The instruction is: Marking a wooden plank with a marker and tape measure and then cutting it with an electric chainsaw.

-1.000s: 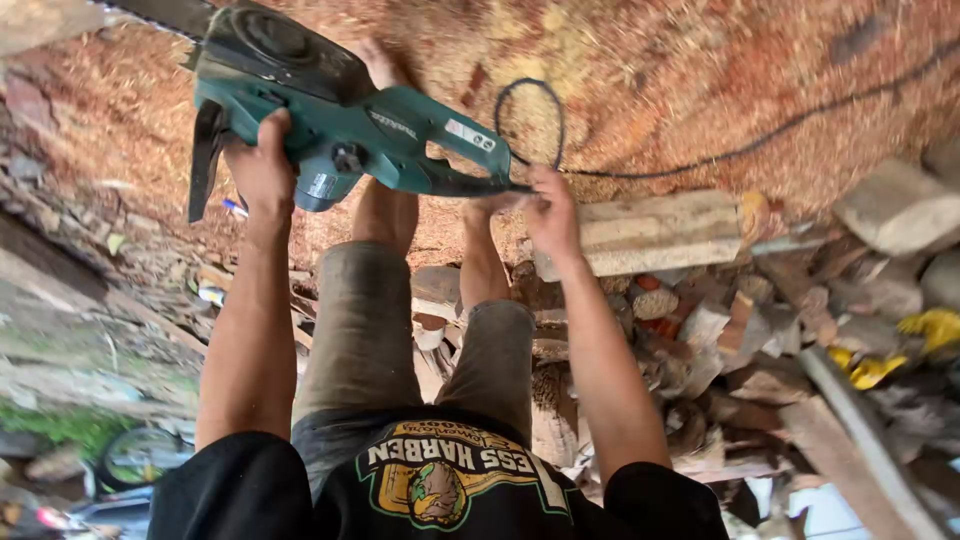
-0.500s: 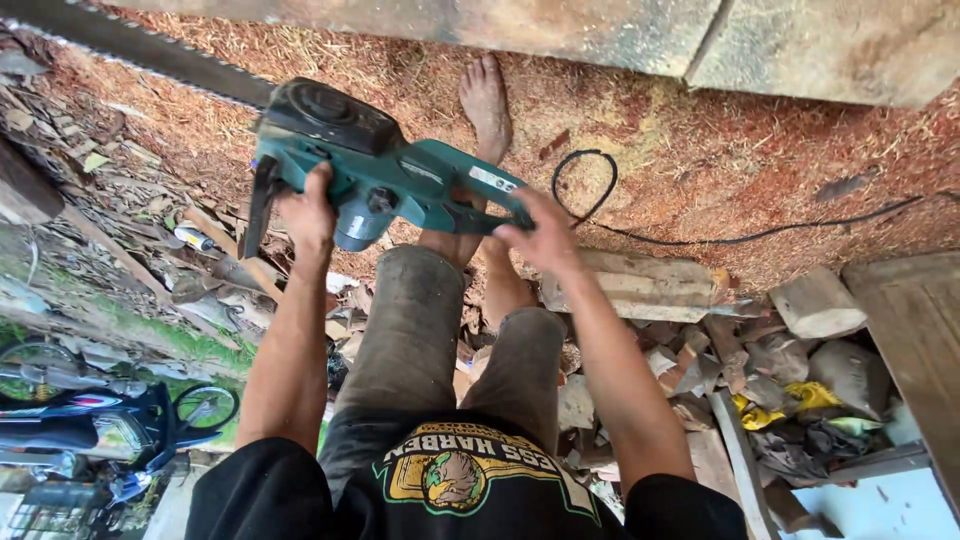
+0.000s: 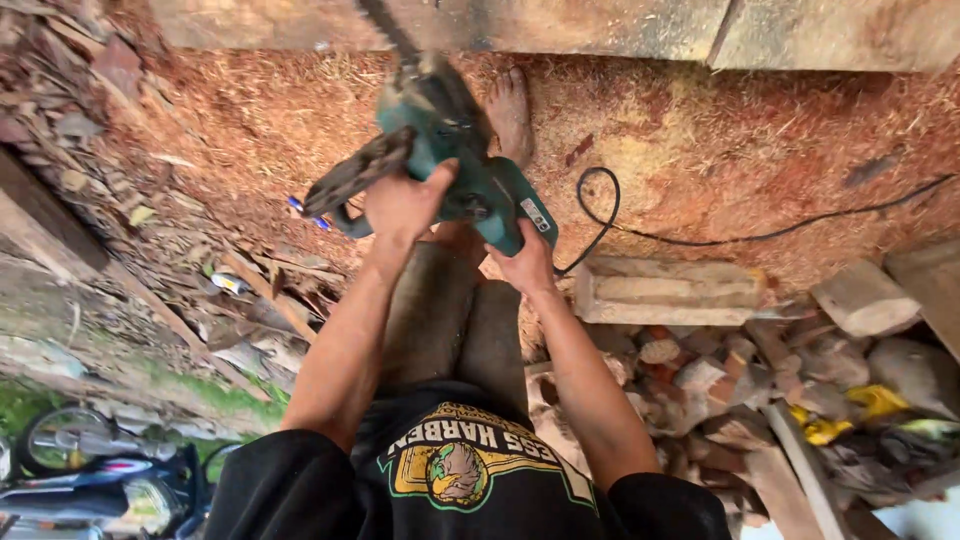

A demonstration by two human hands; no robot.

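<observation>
I judged cutting unfinished: my left hand [image 3: 402, 203] and right hand [image 3: 527, 265], fingers closed, gripped the teal electric chainsaw [image 3: 440, 150], bar at the long squared timber [image 3: 560, 25].

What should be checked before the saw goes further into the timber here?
1. Left hand on the front handle of the saw: ok.
2. Right hand on the rear grip: ok.
3. Bar lined up against the timber: cannot tell, blurred.
4. Cord out of the bar's path: ok, it trails off over the sawdust.
5. Foot protected: not ok, bare and close beside the saw.
6. Gloves on hands: not ok, both bare.
</observation>
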